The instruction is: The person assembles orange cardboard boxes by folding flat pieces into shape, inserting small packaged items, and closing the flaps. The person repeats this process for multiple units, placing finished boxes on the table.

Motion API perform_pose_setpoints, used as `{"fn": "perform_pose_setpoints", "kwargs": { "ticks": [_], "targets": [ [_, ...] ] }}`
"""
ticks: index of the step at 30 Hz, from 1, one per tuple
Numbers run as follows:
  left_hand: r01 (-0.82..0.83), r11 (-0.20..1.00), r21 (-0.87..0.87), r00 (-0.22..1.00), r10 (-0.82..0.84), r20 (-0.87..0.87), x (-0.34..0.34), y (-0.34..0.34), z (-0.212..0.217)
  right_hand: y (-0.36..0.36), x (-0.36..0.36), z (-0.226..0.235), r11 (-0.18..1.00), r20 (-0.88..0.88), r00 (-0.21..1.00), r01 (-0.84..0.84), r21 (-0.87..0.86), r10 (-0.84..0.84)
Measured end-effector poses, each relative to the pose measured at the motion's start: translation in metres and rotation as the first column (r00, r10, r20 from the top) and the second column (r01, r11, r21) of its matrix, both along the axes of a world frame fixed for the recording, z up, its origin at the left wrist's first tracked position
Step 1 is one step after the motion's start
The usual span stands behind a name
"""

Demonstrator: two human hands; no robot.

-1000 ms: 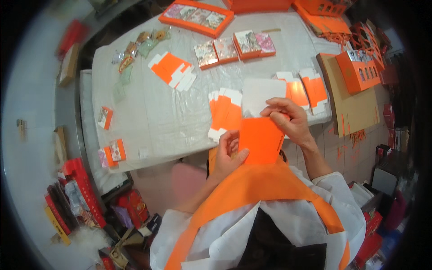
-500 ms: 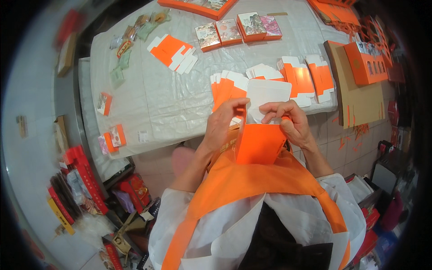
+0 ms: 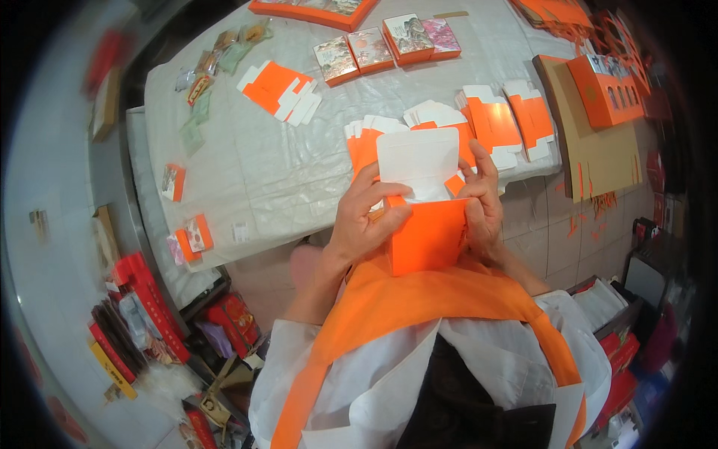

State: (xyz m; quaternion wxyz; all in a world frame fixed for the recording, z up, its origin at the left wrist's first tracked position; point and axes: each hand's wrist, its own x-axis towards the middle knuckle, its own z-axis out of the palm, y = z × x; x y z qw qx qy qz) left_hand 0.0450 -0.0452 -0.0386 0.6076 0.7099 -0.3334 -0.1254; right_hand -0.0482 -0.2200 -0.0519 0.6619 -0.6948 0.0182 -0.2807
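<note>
Between my hands, in front of my apron, stands an orange carton (image 3: 426,236) with its white-lined top flap (image 3: 419,161) raised. My left hand (image 3: 366,213) grips its left upper edge, thumb on the near face and fingers behind. On the other side my right hand (image 3: 482,198) pinches the right upper edge, by a small orange side flap (image 3: 454,185); its index finger points up. Just beyond, partly hidden by the carton, fanned flat carton blanks (image 3: 365,142) lie on the table. More orange blanks (image 3: 493,123) lie to the right of these.
The table (image 3: 277,172) wears a crinkled whitish cover. Farther back sit picture-printed boxes (image 3: 407,41), another batch of blanks (image 3: 280,90) and small wrapped packets (image 3: 198,90). Cardboard (image 3: 583,135) carrying an orange windowed box (image 3: 607,90) is at right. Red packages (image 3: 146,303) crowd the lower left.
Both hands have shifted their hold: the left thumb now presses the near face, and the right hand has moved from inside the opening to the right edge. The top flap stands farther left.
</note>
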Motion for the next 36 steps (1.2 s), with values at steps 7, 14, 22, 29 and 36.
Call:
{"fn": "perform_pose_setpoints", "kwargs": {
  "ticks": [7,14,22,29,36],
  "targets": [
    [-0.265,0.892,-0.366,0.953,0.183,-0.243,-0.024,-0.013,-0.007,0.008,-0.002,0.003,0.864,-0.137,0.968,-0.119,0.489,0.211],
    [-0.121,0.988,-0.094,0.984,0.107,-0.140,-0.015,-0.003,0.000,0.002,0.004,0.004,0.907,-0.127,0.947,-0.236,0.349,0.295],
    [-0.115,0.993,0.007,0.963,0.113,-0.246,-0.009,-0.012,0.022,-0.001,0.005,0.016,0.891,-0.180,0.953,-0.146,0.431,0.243],
    [-0.028,0.999,0.022,0.987,0.031,-0.156,-0.002,-0.019,0.017,-0.009,0.005,0.011,0.932,-0.245,0.937,-0.162,0.324,0.248],
    [-0.077,0.996,0.037,0.988,0.082,-0.133,-0.007,-0.019,0.005,-0.006,0.005,0.010,0.956,-0.318,0.924,-0.128,0.264,0.212]
  ]
}}
